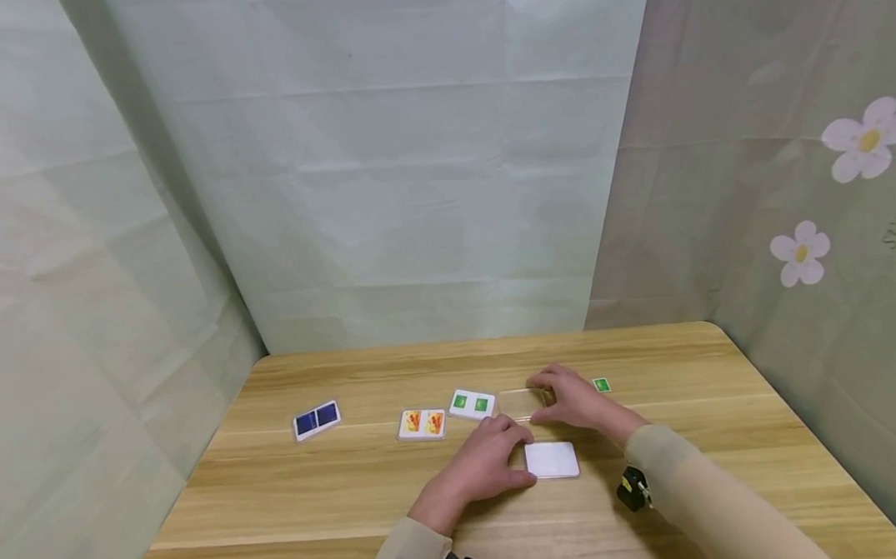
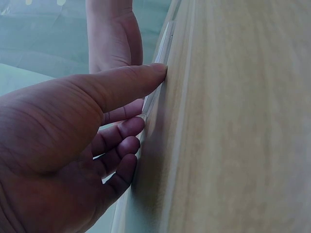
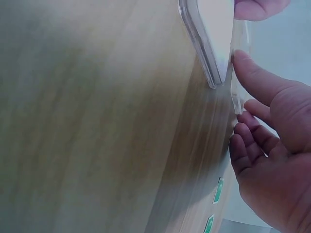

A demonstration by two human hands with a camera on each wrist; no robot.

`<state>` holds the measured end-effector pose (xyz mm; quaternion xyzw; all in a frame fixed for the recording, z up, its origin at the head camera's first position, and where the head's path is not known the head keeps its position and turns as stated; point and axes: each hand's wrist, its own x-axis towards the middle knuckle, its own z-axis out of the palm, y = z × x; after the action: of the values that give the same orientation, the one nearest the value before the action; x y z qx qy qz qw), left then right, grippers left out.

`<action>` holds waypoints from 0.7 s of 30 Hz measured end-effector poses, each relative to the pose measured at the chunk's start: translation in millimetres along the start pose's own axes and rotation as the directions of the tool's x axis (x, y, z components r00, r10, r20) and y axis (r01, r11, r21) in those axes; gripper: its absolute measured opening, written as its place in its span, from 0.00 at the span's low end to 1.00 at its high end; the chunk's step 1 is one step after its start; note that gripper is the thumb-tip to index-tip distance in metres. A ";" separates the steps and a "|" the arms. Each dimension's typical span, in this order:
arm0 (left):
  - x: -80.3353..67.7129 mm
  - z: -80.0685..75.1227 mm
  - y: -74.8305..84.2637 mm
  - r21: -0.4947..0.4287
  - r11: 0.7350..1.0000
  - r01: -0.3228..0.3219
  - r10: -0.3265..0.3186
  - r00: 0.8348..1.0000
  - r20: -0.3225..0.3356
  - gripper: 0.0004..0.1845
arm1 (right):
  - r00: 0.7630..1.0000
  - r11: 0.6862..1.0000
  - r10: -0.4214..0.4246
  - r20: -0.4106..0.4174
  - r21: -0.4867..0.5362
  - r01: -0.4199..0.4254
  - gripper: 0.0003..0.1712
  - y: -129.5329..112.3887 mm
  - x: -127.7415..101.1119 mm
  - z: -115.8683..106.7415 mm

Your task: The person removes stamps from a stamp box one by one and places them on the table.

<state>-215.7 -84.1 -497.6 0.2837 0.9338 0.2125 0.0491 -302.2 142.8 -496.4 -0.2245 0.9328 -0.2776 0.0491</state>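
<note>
My left hand [image 1: 486, 460] holds the left end of a rectangular case with a blank white face [image 1: 552, 460], thumb at the near corner and index finger at the far one. In the left wrist view the thumb [image 2: 138, 80] presses the case's edge, low over the wood. Farther off, my right hand [image 1: 573, 397] grips the right end of a clear plastic cover [image 1: 519, 404] between thumb and fingers. The right wrist view shows the cover's corner [image 3: 236, 99] by the fingertips, beyond the white-faced case [image 3: 214, 34].
Left of the cover lies a case with two green pictures [image 1: 472, 403]. Another with two orange-red pictures [image 1: 422, 424] is beside it; one with dark blue pictures [image 1: 316, 420] lies far left. A small green square [image 1: 601, 384] rests behind my right wrist. Cloth hangs round the wooden table [image 1: 315, 502].
</note>
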 end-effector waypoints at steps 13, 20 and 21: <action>-1.0 -0.4 0.5 -0.008 1.000 0.000 0.000 1.000 0.000 0.27 | 1.000 0.999 -0.008 0.012 -0.037 0.008 0.32 0.2 1.9 0.3; -0.9 -0.2 0.6 -0.012 1.000 0.004 -0.004 1.000 -0.003 0.27 | 1.000 0.995 -0.016 0.004 -0.100 0.016 0.31 -0.7 0.5 0.0; -0.8 0.2 0.4 -0.014 1.000 0.004 -0.004 1.000 -0.004 0.27 | 1.000 0.994 -0.019 0.000 -0.105 0.019 0.31 -0.8 0.0 0.0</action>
<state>-214.8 -84.1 -497.6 0.2809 0.9330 0.2195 0.0498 -301.9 142.2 -496.0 -0.2355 0.9440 -0.2286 0.0341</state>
